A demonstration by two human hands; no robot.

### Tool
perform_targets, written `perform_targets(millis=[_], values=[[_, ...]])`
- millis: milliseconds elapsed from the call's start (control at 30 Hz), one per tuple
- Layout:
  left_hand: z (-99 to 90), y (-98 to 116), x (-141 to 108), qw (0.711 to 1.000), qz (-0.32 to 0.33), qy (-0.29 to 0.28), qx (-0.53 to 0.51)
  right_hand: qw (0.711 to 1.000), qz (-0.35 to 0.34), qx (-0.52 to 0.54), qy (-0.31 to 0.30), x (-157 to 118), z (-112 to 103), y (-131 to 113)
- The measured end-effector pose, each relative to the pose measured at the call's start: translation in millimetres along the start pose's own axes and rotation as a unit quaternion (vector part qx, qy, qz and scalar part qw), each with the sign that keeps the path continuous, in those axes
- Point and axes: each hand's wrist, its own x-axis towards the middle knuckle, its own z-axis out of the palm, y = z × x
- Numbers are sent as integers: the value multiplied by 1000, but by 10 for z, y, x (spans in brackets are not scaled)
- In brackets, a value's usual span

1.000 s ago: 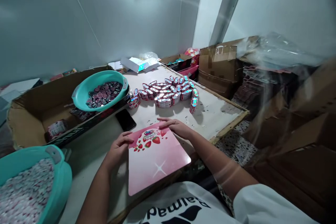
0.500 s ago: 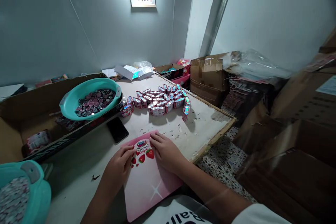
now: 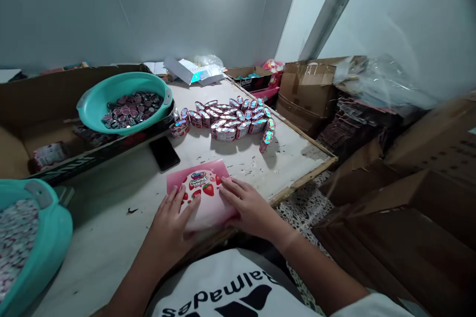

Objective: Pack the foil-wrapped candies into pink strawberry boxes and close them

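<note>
A pink printed sheet (image 3: 210,208) with strawberries and lettering lies at the table's front edge, its near part bent down over the edge. My left hand (image 3: 173,220) rests on its left side, fingers spread. On the right side, my right hand (image 3: 247,208) holds the sheet's edge, fingers on top and the thumb mostly hidden. Beyond the sheet stand several shiny red-and-white labelled packs (image 3: 234,121) in a cluster. A black phone (image 3: 164,153) lies to the left of them.
A teal basin (image 3: 89,104) of small round pieces sits on a long cardboard box (image 3: 22,94) at the left. Another teal basin (image 3: 55,228) is nearer. Cardboard boxes (image 3: 409,218) stand on the right beyond the table edge (image 3: 305,181).
The view has tilted down. The sheet, flat and long before, now bends at the front edge. My left hand has opened out over it, and my right hand has moved to its right edge.
</note>
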Motion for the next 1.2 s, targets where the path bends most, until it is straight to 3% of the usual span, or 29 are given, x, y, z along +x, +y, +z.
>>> perform_targets(millis=[100,200,433,633,733,867,1033,1200], values=[[16,-86,20,999,23,26,-7,998,-31,-31,46,34,40,36],[-89,-153,9,995,43,66,-61,994,-50,-39,88,37,-12,23],[-376,-109,49,965,37,171,-197,978,-56,55,196,55,-141,-44],[-333,-93,71,967,48,171,-181,969,9,143,199,8,-84,29],[-286,-86,37,964,46,193,-175,970,43,169,171,-90,-15,123],[-251,-127,-10,970,72,164,-165,971,59,164,162,-187,73,193],[-244,-139,-45,974,69,132,-170,969,29,155,192,-160,76,152],[-281,-105,-68,972,52,119,-194,976,-2,154,152,-120,-65,101]])
